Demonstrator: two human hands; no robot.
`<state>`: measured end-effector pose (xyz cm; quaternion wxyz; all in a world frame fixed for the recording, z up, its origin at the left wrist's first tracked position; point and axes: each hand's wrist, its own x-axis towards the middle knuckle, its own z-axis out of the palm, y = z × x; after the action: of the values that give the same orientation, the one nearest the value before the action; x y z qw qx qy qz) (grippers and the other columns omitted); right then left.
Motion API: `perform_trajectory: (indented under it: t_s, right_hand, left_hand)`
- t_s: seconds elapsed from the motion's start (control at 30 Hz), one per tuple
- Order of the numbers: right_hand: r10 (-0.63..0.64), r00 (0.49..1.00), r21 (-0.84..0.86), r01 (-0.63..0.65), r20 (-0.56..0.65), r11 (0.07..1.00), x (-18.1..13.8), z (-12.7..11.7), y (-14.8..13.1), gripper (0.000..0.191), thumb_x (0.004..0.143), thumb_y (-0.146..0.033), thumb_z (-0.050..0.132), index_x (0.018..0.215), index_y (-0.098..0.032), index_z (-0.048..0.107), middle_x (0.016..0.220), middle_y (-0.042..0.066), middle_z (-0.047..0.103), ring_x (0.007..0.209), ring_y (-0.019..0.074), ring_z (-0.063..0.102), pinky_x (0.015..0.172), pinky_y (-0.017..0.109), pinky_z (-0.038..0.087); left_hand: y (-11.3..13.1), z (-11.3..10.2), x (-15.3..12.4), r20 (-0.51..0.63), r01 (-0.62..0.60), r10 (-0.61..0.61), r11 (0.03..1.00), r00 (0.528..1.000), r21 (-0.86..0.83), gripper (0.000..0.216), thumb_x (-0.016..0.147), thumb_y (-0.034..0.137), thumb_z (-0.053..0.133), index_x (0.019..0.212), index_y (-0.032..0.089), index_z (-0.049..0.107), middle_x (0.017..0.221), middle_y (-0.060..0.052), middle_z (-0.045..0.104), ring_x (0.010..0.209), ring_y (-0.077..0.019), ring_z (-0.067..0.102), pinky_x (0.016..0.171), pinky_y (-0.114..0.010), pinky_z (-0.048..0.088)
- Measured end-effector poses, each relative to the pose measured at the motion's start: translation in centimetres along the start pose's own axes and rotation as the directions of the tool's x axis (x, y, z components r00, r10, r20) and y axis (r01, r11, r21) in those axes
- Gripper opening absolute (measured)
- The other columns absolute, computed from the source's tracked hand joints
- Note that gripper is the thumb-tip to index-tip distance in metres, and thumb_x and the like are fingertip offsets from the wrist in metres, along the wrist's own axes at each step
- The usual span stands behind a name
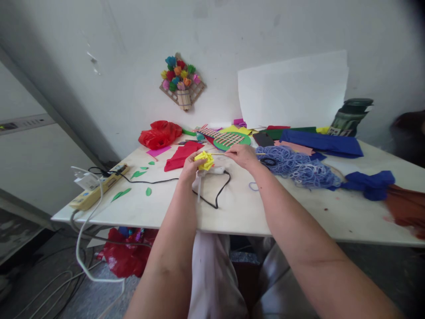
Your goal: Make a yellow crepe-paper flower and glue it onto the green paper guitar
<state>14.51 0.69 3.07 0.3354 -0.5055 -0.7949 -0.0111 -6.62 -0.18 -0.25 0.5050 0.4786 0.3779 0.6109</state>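
A yellow paper flower [205, 161] is held up over the table by my left hand [190, 167], its fingers closed around the flower's left side. My right hand [241, 155] pinches a thin wooden stick [218, 154], which points left at the flower and sticks out past the hand on the right. Whether the stick's tip touches the flower I cannot tell. Just below the flower lies a white glue gun [216, 170] with a black cord, partly hidden. Green paper leaves [148, 191] are scattered to the left.
A power strip [99, 188] with plugs sits at the left edge. Behind are a red plastic bag [160, 135], red paper [183, 155] and a lattice of sticks on a green disc [232, 139]. Blue-purple string [295, 166] and black scissors [268, 161] lie right. A bottle [350, 117] stands behind.
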Motion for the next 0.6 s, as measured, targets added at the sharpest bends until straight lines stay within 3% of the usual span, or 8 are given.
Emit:
perform_trajectory:
  t_s: [0.6]
  right_hand:
    - [-0.093,0.996,-0.144,0.091,-0.008,0.985,-0.06,-0.03,-0.59,0.023,0.086,-0.036,0.057,0.089,-0.023,0.075,0.093,0.003,0.071,0.086,0.0174,0.061,0.062,0.027,0.033]
  left_hand:
    - [0.2,0.36,-0.2,0.004,0.013,-0.013,0.999,1.0,-0.046,0.049,0.043,0.018,0.078,0.091,0.015,0.065,0.078,-0.003,0.069,0.066,-0.0181,0.065,0.062,-0.029,0.051]
